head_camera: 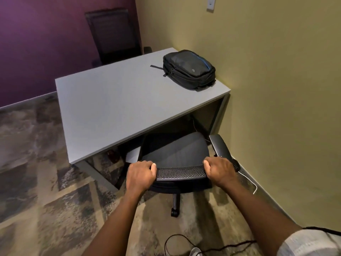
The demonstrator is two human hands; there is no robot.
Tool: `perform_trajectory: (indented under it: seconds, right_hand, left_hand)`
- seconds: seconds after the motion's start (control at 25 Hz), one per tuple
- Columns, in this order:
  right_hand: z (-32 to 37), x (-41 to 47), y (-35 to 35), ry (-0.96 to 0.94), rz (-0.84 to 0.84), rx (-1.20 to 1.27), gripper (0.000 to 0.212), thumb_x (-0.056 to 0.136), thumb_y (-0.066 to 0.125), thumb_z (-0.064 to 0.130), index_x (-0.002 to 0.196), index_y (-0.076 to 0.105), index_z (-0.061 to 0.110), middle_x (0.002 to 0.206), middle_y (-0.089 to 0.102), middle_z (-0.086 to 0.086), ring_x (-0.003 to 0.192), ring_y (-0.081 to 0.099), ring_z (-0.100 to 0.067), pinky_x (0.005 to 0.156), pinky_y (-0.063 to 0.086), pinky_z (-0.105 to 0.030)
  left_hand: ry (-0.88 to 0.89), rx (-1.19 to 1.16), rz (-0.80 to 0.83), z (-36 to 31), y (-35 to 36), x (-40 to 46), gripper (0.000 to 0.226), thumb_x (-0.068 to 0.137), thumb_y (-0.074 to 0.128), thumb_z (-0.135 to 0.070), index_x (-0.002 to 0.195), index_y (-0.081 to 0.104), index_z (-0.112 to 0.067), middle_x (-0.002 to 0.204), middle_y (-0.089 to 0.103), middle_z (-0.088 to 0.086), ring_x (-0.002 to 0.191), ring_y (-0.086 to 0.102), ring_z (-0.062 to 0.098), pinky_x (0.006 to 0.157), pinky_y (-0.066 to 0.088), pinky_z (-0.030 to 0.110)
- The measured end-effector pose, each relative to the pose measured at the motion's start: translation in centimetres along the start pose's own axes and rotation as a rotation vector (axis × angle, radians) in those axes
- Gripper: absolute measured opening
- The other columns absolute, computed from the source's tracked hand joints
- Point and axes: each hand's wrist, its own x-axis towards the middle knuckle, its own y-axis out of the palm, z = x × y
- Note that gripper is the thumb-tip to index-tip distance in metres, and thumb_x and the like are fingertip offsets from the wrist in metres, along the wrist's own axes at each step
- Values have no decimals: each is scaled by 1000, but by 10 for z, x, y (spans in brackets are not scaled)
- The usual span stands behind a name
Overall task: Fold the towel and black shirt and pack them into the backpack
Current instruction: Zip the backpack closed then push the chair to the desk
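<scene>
Your fingers were curled over the top edge of the office chair, left hand gripping the mesh backrest at one end, right hand gripping the other end, both clamped firmly on that rim. The chair sat tucked partway under the grey desk, its seat in shadow below the desktop. Up on the desk's far right corner, close to the wall, the black backpack lay flat and looked zipped shut. No towel and no black shirt showed anywhere, so by my read you were only at the preparing stage, handling the chair to get at the desk, with no folding begun. Next you needed to shift that chair clear, find the two pieces of cloth, and use the open stretch of desktop for folding before opening the bag.
</scene>
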Motion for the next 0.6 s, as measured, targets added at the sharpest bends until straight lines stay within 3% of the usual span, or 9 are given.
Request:
perform_trajectory:
  seconds: [0.12,0.4,0.6]
  right_hand:
    - [-18,26,3,-61,-7,17,47,90,24,41,80,64,18,73,65,-6,70,61,-30,64,42,-38]
    - [-42,93,10,-108,7,7,48,88,24,43,83,66,19,78,66,-5,75,62,-29,68,44,-39]
    - [-55,144,16,-172,21,-21,45,90,28,41,84,67,21,77,66,-4,74,63,-29,68,47,-41]
  left_hand:
    - [-54,11,-15,-14,3,13,39,93,38,-39,70,66,-22,65,62,-3,55,44,10,60,40,33]
    - [-99,74,64,-27,6,66,47,96,25,-37,72,64,-24,67,64,-3,59,53,13,65,45,34]
    - [-153,119,99,-33,16,101,53,93,19,-37,61,58,-20,61,63,1,58,58,18,67,48,37]
